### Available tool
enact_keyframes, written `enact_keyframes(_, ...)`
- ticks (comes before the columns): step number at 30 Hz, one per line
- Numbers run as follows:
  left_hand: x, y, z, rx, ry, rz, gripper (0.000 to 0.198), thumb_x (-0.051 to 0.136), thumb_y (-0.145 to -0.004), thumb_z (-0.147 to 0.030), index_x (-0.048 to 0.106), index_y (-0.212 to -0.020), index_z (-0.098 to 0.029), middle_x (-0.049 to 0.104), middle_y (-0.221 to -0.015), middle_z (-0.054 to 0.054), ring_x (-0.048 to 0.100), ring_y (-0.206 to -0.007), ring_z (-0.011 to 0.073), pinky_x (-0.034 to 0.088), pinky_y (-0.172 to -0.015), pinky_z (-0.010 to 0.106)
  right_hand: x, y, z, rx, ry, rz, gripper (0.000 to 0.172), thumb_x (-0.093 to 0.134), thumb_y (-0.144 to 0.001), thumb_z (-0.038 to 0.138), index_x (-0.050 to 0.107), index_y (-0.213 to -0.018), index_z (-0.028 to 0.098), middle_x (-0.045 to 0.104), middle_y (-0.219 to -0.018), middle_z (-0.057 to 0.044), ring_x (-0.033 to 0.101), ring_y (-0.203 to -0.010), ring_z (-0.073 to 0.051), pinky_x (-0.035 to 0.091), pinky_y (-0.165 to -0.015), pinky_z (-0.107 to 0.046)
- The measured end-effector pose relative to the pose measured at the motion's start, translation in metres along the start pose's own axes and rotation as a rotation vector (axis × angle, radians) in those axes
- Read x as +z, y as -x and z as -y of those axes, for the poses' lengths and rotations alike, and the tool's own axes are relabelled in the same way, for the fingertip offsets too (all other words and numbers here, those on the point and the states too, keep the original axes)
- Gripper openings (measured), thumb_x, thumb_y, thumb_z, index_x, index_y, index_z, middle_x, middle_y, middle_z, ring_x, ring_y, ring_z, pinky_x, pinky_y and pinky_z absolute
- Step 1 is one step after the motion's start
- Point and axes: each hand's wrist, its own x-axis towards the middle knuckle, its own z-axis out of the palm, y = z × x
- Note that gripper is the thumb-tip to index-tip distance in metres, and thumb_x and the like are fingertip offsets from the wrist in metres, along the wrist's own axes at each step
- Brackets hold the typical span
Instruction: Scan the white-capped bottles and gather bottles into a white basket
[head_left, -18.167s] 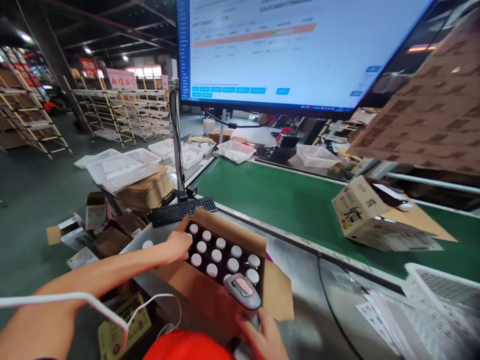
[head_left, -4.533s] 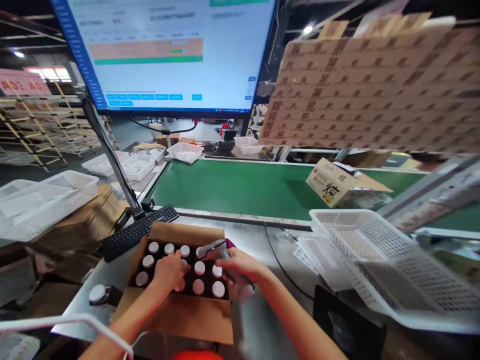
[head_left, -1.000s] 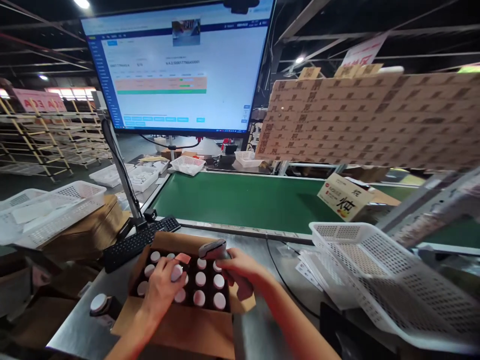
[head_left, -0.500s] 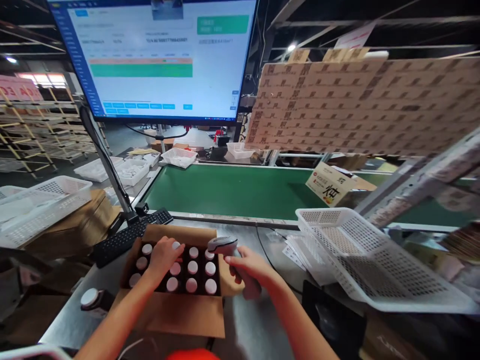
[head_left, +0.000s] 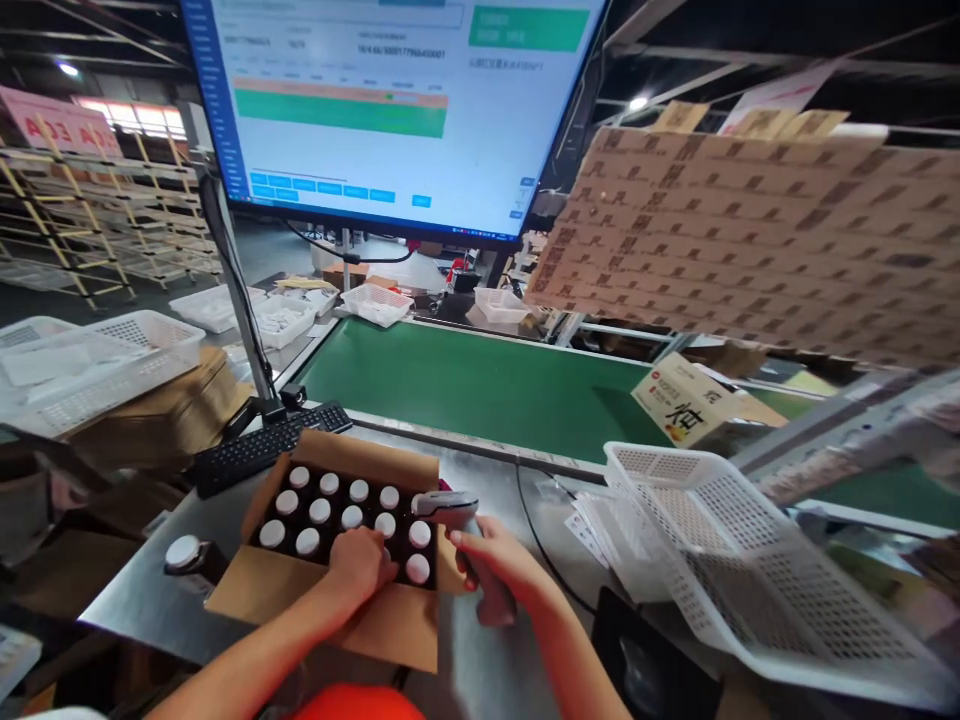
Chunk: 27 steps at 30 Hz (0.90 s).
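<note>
An open cardboard box (head_left: 394,625) holds rows of dark bottles with white caps (head_left: 320,511). Over its front row rests my left hand (head_left: 362,563), fingers curled down at the caps; whether they grip one is hidden. My right hand (head_left: 491,555) is wrapped round the handle of a grey handheld barcode scanner (head_left: 495,595). The scanner's head is over the box's right side, facing left above the bottles there. A single white-capped bottle (head_left: 184,553) stands outside the box on the metal table (head_left: 135,620), to the left.
A keyboard (head_left: 262,450) lies behind the box, under a large monitor (head_left: 337,110). Beyond runs a green conveyor belt (head_left: 465,375) carrying a printed carton (head_left: 686,400). A white plastic basket (head_left: 675,520) stands to the right. A cable (head_left: 529,510) crosses the table.
My left hand has moved from the back row of caps toward the front, a little right. The scanner stays in my right hand. The view has turned slightly left.
</note>
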Motion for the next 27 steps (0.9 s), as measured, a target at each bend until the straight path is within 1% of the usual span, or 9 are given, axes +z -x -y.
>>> enact_keyframes(4, -0.018, 0.000, -0.001, 0.010, 0.045, -0.041, 0.038, 0.070, -0.105, -0.034, 0.087, -0.129, -0.010, 0.086, -0.134, 0.023, 0.081, -0.129, 0.0407, 0.063, -0.107, 0.046, 0.011, -0.002, 0.008, -0.004, 0.028, 0.054, 0.069, 0.087, -0.072, 0.071, 0.063, -0.116, 0.023, 0.068, -0.065, 0.005, 0.059, -0.054, -0.015, 0.053, -0.052, -0.028)
enact_keyframes(6, -0.028, 0.012, 0.003, 0.024, 0.075, -0.161, 0.033, 0.066, -0.108, -0.035, 0.087, -0.122, -0.015, 0.087, -0.128, 0.019, 0.081, -0.127, 0.0379, 0.063, -0.106, 0.044, 0.013, 0.000, 0.016, 0.002, 0.062, 0.068, 0.067, 0.087, -0.073, 0.068, 0.065, -0.115, 0.022, 0.068, -0.064, 0.005, 0.061, -0.055, -0.016, 0.052, -0.051, -0.027)
enact_keyframes(8, -0.031, 0.032, 0.011, 0.070, 0.114, -0.302, 0.026, 0.070, -0.106, -0.038, 0.087, -0.114, -0.020, 0.086, -0.120, 0.016, 0.081, -0.122, 0.0355, 0.063, -0.105, 0.043, 0.013, 0.002, 0.026, 0.013, 0.083, 0.094, 0.062, 0.087, -0.073, 0.063, 0.067, -0.115, 0.021, 0.068, -0.064, 0.004, 0.062, -0.056, -0.016, 0.052, -0.051, -0.026)
enact_keyframes(11, -0.013, 0.065, 0.033, 0.280, 0.150, -0.441, 0.016, 0.085, -0.094, -0.036, 0.083, -0.107, -0.026, 0.085, -0.110, 0.010, 0.081, -0.105, 0.0309, 0.067, -0.093, 0.039, 0.011, 0.005, 0.042, 0.027, 0.071, 0.150, 0.060, 0.088, -0.073, 0.058, 0.070, -0.117, 0.021, 0.070, -0.067, 0.003, 0.064, -0.059, -0.017, 0.053, -0.050, -0.025)
enact_keyframes(14, 0.021, 0.089, 0.055, 0.531, 0.134, -0.613, 0.029, 0.089, -0.083, -0.022, 0.076, -0.108, -0.028, 0.082, -0.102, 0.003, 0.078, -0.090, 0.0256, 0.065, -0.076, 0.034, 0.011, 0.003, 0.052, 0.028, 0.111, 0.218, 0.059, 0.092, -0.074, 0.052, 0.075, -0.121, 0.022, 0.072, -0.074, 0.003, 0.064, -0.060, -0.016, 0.054, -0.047, -0.023)
enact_keyframes(17, 0.040, 0.099, 0.066, 0.574, 0.129, -0.713, 0.037, 0.089, -0.079, -0.014, 0.072, -0.109, -0.027, 0.077, -0.096, 0.000, 0.075, -0.085, 0.0237, 0.063, -0.069, 0.033, 0.013, -0.002, 0.055, 0.024, 0.175, 0.272, 0.054, 0.091, -0.074, 0.045, 0.076, -0.121, 0.022, 0.072, -0.076, 0.004, 0.062, -0.055, -0.015, 0.054, -0.043, -0.024)
enact_keyframes(21, 0.034, 0.102, 0.063, 0.567, 0.168, -0.748, 0.036, 0.089, -0.077, -0.011, 0.070, -0.104, -0.027, 0.074, -0.092, -0.001, 0.074, -0.083, 0.0231, 0.063, -0.068, 0.032, 0.017, -0.007, 0.058, 0.024, 0.201, 0.292, 0.055, 0.089, -0.076, 0.045, 0.075, -0.124, 0.023, 0.070, -0.071, 0.005, 0.061, -0.053, -0.015, 0.054, -0.042, -0.024)
enact_keyframes(25, 0.018, 0.104, 0.059, 0.608, 0.210, -0.754, 0.027, 0.085, -0.088, -0.016, 0.072, -0.109, -0.026, 0.076, -0.096, 0.002, 0.074, -0.086, 0.0236, 0.062, -0.071, 0.033, 0.016, -0.006, 0.062, 0.040, 0.220, 0.296, 0.054, 0.088, -0.077, 0.049, 0.076, -0.122, 0.021, 0.068, -0.066, 0.006, 0.063, -0.053, -0.015, 0.053, -0.043, -0.023)
enact_keyframes(27, 0.012, 0.097, 0.060, 0.613, 0.229, -0.807, 0.017, 0.078, -0.095, -0.020, 0.072, -0.110, -0.024, 0.076, -0.097, 0.004, 0.074, -0.086, 0.0246, 0.061, -0.072, 0.035, 0.015, -0.005, 0.063, 0.026, 0.217, 0.266, 0.052, 0.088, -0.076, 0.048, 0.077, -0.118, 0.020, 0.069, -0.067, 0.004, 0.064, -0.053, -0.015, 0.053, -0.044, -0.023)
